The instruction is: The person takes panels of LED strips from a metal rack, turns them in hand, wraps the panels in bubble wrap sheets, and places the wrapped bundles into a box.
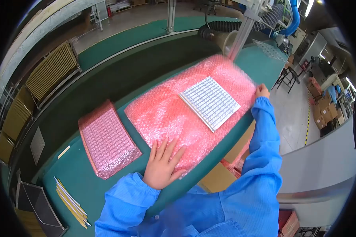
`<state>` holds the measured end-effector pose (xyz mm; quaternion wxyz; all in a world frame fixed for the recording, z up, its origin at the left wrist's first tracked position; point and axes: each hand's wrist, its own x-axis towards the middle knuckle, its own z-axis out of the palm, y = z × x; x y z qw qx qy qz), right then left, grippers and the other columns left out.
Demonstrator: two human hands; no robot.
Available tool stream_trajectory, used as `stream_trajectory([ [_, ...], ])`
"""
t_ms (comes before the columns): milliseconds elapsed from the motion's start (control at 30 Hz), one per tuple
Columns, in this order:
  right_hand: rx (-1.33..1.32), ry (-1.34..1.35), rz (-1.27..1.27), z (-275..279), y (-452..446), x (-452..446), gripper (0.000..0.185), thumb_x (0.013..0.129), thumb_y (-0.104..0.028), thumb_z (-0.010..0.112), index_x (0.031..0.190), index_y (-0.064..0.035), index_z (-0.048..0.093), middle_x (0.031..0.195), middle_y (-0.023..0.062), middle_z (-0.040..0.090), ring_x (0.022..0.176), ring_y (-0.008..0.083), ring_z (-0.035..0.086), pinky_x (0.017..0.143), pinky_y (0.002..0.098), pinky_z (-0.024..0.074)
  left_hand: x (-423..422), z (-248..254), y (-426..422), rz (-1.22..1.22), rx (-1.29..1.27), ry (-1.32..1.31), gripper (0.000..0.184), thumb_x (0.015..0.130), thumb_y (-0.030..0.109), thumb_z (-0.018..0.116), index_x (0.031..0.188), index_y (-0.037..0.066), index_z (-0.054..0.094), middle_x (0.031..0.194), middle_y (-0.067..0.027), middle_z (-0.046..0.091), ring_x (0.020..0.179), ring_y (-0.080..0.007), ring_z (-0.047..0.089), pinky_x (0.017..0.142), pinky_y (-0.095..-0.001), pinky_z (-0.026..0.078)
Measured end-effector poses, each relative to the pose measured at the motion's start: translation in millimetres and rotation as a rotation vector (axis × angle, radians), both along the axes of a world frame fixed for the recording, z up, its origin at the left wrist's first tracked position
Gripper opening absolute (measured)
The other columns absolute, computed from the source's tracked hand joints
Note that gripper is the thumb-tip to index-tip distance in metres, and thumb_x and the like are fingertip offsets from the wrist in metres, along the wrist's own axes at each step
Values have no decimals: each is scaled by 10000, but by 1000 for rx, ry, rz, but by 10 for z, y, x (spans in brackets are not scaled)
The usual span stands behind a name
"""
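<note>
A large sheet of pink bubble wrap (158, 114) lies spread on the green table. On it rests a white gridded panel stack (209, 103), set at an angle. My left hand (162, 164) presses flat on the near edge of the wrap, fingers spread. At the right, my right hand (262, 91) has its fingers closed on the edge of the wrap, which is blurred at its far right corner. Left of the sheet sits a bundle wrapped in pink bubble wrap (108, 140), with a grid pattern showing through.
Thin yellow and white strips (71, 203) lie at the lower left, near a dark open bin (39, 207). A metal post (245, 29) and a black hose (229, 26) stand beyond the wrap. Cardboard (217, 178) shows below the table's near edge.
</note>
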<state>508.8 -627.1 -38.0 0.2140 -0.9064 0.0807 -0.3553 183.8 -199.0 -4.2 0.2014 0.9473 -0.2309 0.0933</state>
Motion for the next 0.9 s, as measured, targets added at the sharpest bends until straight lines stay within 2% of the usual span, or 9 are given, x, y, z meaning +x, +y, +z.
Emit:
stream_trajectory([
  [200, 84, 109, -35, -135, 178, -97, 152, 802, -178, 514, 877, -45, 531, 801, 174, 608, 774, 352, 587, 670, 401, 461, 7, -14, 15, -5, 6, 28, 664, 725, 364, 605, 1299, 157, 343, 1358, -149, 260, 1244, -370, 239, 1009, -540, 160],
  [400, -385, -131, -51, 397, 461, -331, 222, 785, -159, 556, 941, -22, 477, 759, 197, 563, 750, 384, 543, 648, 445, 428, -25, -90, 57, 32, -52, -18, 652, 739, 394, 583, 1288, 125, 356, 1357, -152, 262, 1247, -359, 235, 1014, -532, 154],
  [467, -422, -220, 284, 736, 995, -651, 190, 762, -123, 578, 892, -14, 493, 702, 167, 536, 708, 347, 531, 631, 417, 422, -43, -121, 70, 0, -79, -22, 675, 730, 378, 598, 1305, 141, 335, 1363, -143, 262, 1265, -358, 213, 1024, -528, 129],
  [567, -366, 177, 741, 937, 1913, -1240, 201, 799, -188, 554, 839, 5, 513, 690, 156, 534, 619, 301, 534, 572, 389, 428, -60, -110, 55, 10, -119, -62, 715, 707, 417, 597, 1308, 139, 327, 1375, -148, 239, 1271, -355, 204, 1010, -546, 126],
  [667, -583, 230, 873, 581, 2458, -1464, 293, 772, -295, 592, 795, -13, 512, 673, 165, 534, 596, 309, 532, 527, 387, 416, -121, -181, 34, -96, -267, -358, 785, 649, 423, 643, 1285, 82, 333, 1355, -192, 248, 1263, -349, 223, 973, -577, 173],
  [733, -693, 393, 657, 478, 2681, -1459, 448, 744, -306, 609, 1008, 42, 511, 876, 238, 582, 759, 370, 570, 662, 425, 463, -332, -44, 35, -63, -309, -370, 776, 643, 411, 649, 1266, 63, 344, 1340, -225, 255, 1257, -371, 222, 977, -579, 161],
  [800, -780, 139, 741, -16, 2381, -852, 596, 753, -361, 597, 1142, 59, 431, 889, 250, 580, 733, 361, 578, 643, 416, 473, -607, 137, 142, -43, -328, -434, 723, 639, 404, 654, 1217, 52, 402, 1318, -244, 276, 1251, -395, 219, 979, -588, 146],
  [867, -512, 492, 854, -197, 2204, -412, 615, 819, -366, 513, 1248, 39, 337, 1119, 240, 506, 949, 298, 555, 788, 380, 460, -918, 287, 322, 5, -277, -551, 620, 648, 391, 654, 1127, 40, 478, 1272, -243, 335, 1241, -400, 232, 978, -600, 131],
  [900, -530, 465, 944, -448, 2013, -49, 615, 819, -366, 513, 1248, 39, 337, 1119, 240, 506, 949, 298, 555, 788, 380, 460, -1015, 371, 444, 75, -192, -604, 521, 817, 517, 436, 1172, 139, 480, 1277, -133, 400, 1226, -321, 324, 954, -651, 109],
])
